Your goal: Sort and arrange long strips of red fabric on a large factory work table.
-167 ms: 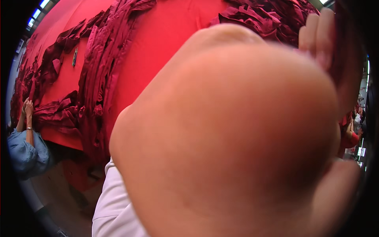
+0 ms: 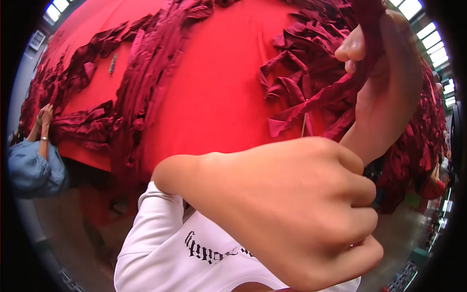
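Note:
Close to the camera, my left hand is curled into a fist, its back toward me. What its fingers hold, if anything, is hidden; a sliver of dark red shows below it at the picture's lower edge. Raised at the upper right, my right hand has its fingers bent around a dark red fabric strip. That strip runs down and left from the hand toward a crumpled heap of the same dark red fabric. A thin pale stick-like thing shows just above my left fist.
A bright red cloth surface spreads ahead. Long gathered dark red folds lie across its left part, with a small pen-like object beside them. A person in blue handles fabric at the far left; another person's red sleeve shows far right.
My left hand, which filled much of the picture, has moved down and away from the camera. My right hand, mostly hidden before, now shows with the strip.

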Demonstrator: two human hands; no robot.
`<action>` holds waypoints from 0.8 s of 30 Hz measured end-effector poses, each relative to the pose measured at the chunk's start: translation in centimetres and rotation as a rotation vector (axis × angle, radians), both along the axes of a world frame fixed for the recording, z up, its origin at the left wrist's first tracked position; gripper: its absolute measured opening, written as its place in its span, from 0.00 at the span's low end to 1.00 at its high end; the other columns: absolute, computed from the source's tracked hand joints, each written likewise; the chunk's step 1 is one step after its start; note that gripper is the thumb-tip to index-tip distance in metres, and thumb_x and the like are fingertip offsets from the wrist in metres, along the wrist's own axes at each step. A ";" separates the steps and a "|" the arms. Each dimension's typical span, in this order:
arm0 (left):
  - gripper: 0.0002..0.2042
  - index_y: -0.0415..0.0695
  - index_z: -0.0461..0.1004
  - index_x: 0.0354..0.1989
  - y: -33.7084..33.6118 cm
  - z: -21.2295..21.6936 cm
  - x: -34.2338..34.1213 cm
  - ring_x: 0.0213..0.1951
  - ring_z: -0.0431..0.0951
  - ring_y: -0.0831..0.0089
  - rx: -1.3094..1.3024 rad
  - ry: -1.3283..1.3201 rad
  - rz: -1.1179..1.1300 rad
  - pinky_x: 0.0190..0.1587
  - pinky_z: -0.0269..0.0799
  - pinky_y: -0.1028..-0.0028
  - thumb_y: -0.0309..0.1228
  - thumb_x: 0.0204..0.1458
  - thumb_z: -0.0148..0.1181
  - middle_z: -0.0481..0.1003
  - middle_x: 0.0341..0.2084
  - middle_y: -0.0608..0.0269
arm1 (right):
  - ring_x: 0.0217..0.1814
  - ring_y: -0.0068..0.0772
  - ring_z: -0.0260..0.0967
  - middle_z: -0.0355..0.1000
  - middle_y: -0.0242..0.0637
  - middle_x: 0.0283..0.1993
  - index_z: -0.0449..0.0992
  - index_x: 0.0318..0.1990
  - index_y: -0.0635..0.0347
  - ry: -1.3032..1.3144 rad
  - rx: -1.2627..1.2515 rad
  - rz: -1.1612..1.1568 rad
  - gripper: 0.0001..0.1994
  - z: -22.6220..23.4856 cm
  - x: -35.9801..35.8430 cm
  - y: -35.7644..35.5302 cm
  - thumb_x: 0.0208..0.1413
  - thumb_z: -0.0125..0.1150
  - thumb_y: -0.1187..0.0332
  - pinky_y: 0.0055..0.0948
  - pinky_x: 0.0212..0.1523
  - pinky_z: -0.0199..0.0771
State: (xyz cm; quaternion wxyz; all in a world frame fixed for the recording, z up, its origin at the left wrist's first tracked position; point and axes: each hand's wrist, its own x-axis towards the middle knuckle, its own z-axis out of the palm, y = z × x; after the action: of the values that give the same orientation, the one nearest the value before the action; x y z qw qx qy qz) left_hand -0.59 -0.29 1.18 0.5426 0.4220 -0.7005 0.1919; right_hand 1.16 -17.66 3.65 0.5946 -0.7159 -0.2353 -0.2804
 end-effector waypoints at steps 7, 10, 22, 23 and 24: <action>0.10 0.42 0.72 0.32 2.1 -6.5 -6.3 0.20 0.71 0.62 0.425 0.254 0.093 0.22 0.65 0.66 0.34 0.59 0.62 0.68 0.18 0.62 | 0.26 0.17 0.70 0.75 0.32 0.28 0.72 0.44 0.59 0.075 0.147 0.162 0.05 -3.7 -1.5 3.5 0.67 0.58 0.68 0.17 0.28 0.67; 0.15 0.41 0.73 0.39 5.7 -10.3 -9.7 0.24 0.77 0.58 1.004 0.515 -0.288 0.27 0.69 0.62 0.42 0.64 0.55 0.75 0.21 0.59 | 0.23 0.13 0.66 0.70 0.26 0.25 0.70 0.42 0.60 0.103 0.134 0.188 0.04 -4.2 -2.3 5.1 0.67 0.57 0.70 0.16 0.25 0.65; 0.10 0.34 0.77 0.41 10.1 -20.8 -16.9 0.44 0.79 0.66 1.013 1.291 -0.721 0.51 0.70 0.71 0.28 0.60 0.54 0.80 0.38 0.53 | 0.41 0.51 0.77 0.78 0.47 0.35 0.75 0.44 0.62 -0.162 -0.507 -0.243 0.10 -7.3 -0.9 5.4 0.55 0.58 0.71 0.47 0.41 0.74; 0.09 0.34 0.77 0.41 10.1 -20.5 -17.6 0.42 0.80 0.65 1.011 1.331 -0.673 0.51 0.70 0.71 0.27 0.58 0.55 0.81 0.36 0.54 | 0.42 0.51 0.77 0.78 0.48 0.37 0.78 0.41 0.62 -0.250 -0.558 -0.397 0.09 -8.8 -0.3 3.8 0.56 0.58 0.69 0.46 0.44 0.75; 0.09 0.34 0.77 0.40 9.9 -20.7 -17.5 0.41 0.80 0.64 1.010 1.321 -0.595 0.50 0.70 0.71 0.26 0.57 0.55 0.81 0.36 0.54 | 0.43 0.51 0.77 0.79 0.50 0.38 0.80 0.38 0.63 -0.312 -0.578 -0.437 0.09 -9.7 -0.9 2.1 0.57 0.59 0.67 0.44 0.44 0.76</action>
State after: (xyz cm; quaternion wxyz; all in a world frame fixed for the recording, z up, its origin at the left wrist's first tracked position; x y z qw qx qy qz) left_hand -18.08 9.59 -19.54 0.6128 0.4363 -0.3256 -0.5728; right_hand 0.21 -15.53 -6.04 0.2520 -0.8356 -0.2345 -0.4281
